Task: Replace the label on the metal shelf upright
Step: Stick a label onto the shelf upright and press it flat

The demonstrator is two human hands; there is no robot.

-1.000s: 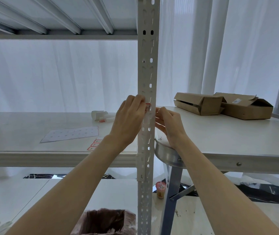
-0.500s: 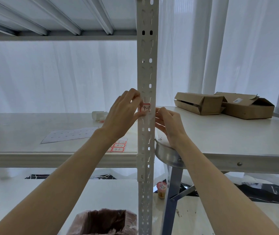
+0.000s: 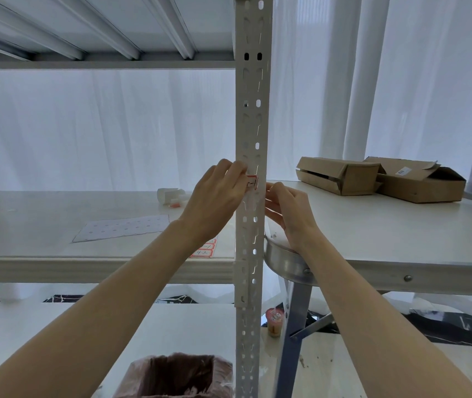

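Note:
A white perforated metal shelf upright (image 3: 252, 110) runs down the middle of the view. A small red-bordered label (image 3: 252, 183) with handwritten marks lies against its front face at hand height. My left hand (image 3: 217, 196) pinches the label's left edge with thumb and fingertips. My right hand (image 3: 287, 209) is curled against the upright's right edge just below the label, its fingertips touching the metal. Part of the label is hidden under my left fingers.
On the shelf board (image 3: 56, 262) lie a sheet of label backing (image 3: 122, 226), a strip of red-bordered labels (image 3: 204, 249) and a white bottle (image 3: 170, 195). Two cardboard boxes (image 3: 381, 178) sit on the metal-edged table (image 3: 401, 271) to the right. A lined bin (image 3: 177, 374) stands below.
My left hand has uncovered the label's face and shifted left, then slid back over its left edge. The right hand has stayed at the upright's right edge.

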